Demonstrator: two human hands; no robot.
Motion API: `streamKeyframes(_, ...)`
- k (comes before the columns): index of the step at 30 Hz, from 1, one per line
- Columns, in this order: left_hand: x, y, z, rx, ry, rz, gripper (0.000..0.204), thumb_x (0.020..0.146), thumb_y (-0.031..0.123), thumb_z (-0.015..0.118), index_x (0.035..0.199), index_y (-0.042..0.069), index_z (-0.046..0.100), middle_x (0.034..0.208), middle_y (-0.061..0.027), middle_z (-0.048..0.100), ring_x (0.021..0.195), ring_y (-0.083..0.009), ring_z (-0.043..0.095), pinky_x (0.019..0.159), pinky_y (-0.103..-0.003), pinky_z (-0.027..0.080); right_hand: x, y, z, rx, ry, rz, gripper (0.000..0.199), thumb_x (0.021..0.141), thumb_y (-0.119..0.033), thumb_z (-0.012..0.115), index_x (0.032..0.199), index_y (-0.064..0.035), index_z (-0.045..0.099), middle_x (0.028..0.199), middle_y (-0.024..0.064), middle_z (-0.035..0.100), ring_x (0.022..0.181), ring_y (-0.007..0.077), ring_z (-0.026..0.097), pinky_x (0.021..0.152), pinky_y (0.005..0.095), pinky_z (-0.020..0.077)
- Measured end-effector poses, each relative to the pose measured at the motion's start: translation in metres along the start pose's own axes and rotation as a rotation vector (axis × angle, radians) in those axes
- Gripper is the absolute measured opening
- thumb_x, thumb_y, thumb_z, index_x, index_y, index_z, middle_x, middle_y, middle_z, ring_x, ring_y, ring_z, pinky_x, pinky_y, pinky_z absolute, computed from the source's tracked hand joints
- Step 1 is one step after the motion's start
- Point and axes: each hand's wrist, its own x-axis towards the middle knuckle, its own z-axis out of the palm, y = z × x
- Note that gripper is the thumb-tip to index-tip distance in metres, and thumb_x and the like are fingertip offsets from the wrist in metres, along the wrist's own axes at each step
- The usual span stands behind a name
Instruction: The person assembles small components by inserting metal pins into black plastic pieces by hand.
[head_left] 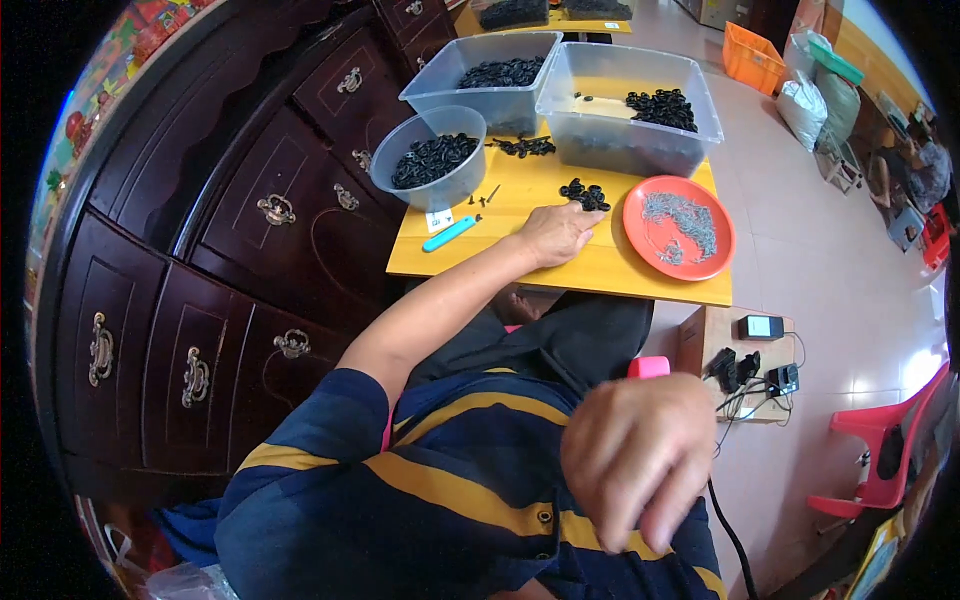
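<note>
On the yellow table (pixel 480 250), my left hand (pixel 552 238) rests with curled fingers at the near edge of a small pile of black oval pieces (pixel 584 195). Its fingertips touch or nearly touch the pile, and whatever may be between them is hidden. My right hand (pixel 638 458) is raised in front of my chest, close to the camera. Its fingers are folded down, and I cannot see what they hold. To the right of the pile sits an orange-red plate (pixel 640 235) holding many thin grey metal pins (pixel 688 228).
Behind stand a round tub (pixel 468 185) and two clear bins (pixel 425 90) (pixel 630 145) of black pieces. A turquoise-handled tool (pixel 450 234) and loose screws lie at left. A dark drawer cabinet (pixel 240 260) flanks the table; at right are a low box with chargers (pixel 765 328) and a red chair (pixel 880 430).
</note>
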Motion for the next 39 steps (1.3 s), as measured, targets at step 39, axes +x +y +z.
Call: streamKeyframes(39, -0.074, 0.034, -0.024, -0.813, 0.254, -0.192, 0.011, 0.09, 0.003, 0.061, 0.099, -0.001, 0.066, 0.09, -0.0086, 0.07, 0.081, -0.0125, 0.065, 0.073, -0.028, 0.052, -0.139, 0.135, -0.063, -0.731, 1.665, 0.528, 0.016, 0.087, -0.014, 0.07, 0.098, -0.0027, 0.065, 0.078, 0.0007, 0.065, 0.07, 0.0066, 0.059, 0.067, 0.0249, 0.0509)
